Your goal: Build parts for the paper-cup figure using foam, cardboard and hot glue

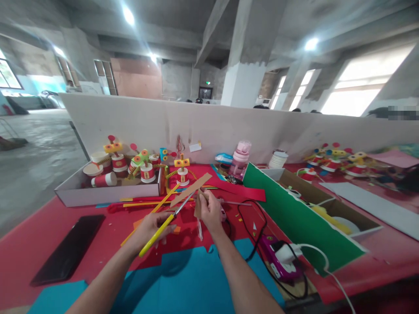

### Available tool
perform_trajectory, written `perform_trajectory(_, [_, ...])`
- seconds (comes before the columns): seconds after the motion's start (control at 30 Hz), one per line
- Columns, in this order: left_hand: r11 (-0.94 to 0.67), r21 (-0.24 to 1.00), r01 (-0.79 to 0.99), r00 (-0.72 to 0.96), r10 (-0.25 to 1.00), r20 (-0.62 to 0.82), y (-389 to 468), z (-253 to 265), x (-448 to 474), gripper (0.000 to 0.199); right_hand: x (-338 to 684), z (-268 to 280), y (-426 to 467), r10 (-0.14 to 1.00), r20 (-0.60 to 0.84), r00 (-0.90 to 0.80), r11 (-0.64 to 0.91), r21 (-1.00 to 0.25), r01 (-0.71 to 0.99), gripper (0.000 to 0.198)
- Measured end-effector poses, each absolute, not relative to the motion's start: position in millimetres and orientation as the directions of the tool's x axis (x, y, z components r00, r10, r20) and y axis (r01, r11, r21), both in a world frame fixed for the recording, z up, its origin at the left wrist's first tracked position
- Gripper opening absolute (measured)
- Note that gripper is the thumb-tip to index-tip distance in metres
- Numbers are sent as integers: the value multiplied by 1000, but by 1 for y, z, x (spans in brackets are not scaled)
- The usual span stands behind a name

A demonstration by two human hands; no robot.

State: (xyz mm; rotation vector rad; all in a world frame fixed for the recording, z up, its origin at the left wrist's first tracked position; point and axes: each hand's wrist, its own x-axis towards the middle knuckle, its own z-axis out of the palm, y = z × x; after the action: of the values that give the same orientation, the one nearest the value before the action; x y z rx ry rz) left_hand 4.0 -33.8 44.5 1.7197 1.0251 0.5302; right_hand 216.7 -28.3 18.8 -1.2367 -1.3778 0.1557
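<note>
One yellow cutter (156, 236) | left hand (149, 224): fingers curled loosely round its handle | right hand (211, 210): fingers pinched on brown card (197, 209), above the red surface (113, 242) | card seems light, stiff, easy to crease; best held near its edge

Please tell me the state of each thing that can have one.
Scissors: held in left hand, blade opening unclear
Brown cardboard: held in right hand
Black phone: flat, screen dark
White charger: plugged into purple power strip
White box: open
Front cup: on its side
Green box: open
Pink bottle: upright
Ceiling lights: lit
</note>
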Motion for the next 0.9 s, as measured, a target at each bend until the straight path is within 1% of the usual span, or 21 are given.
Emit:
perform_trajectory(0.07, [-132, 911, 391, 526, 844, -104, -32, 43, 3, 54, 216, 18, -28, 713, 647, 269, 428, -706, 565, 21])
perform_trajectory(0.17, [-196, 883, 427, 515, 855, -59, -31, 41, 2, 54, 215, 16, -28, 709, 668, 226, 466, -684, 561, 18])
perform_trajectory(0.33, [-411, 770, 489, 500, 855, 138, -31, 40, 1, 52, 213, 12, -26, 706, 687, 172, 509, -661, 551, 20])
perform_trajectory(0.4, [-461, 719, 520, 504, 845, 178, -31, 40, 1, 50, 212, 12, -27, 712, 685, 158, 509, -657, 555, 21])
perform_trajectory(0.53, [-490, 679, 547, 528, 831, 175, -31, 41, 1, 49, 211, 15, -28, 722, 680, 126, 514, -650, 561, 21])
perform_trajectory(0.73, [-537, 639, 551, 567, 803, 185, -31, 43, -1, 40, 210, 17, -29, 696, 708, 117, 543, -626, 560, 17])
perform_trajectory(0.9, [-537, 592, 601, 562, 811, 164, -33, 47, -3, 39, 210, 15, -27, 676, 730, 104, 550, -593, 588, 15])
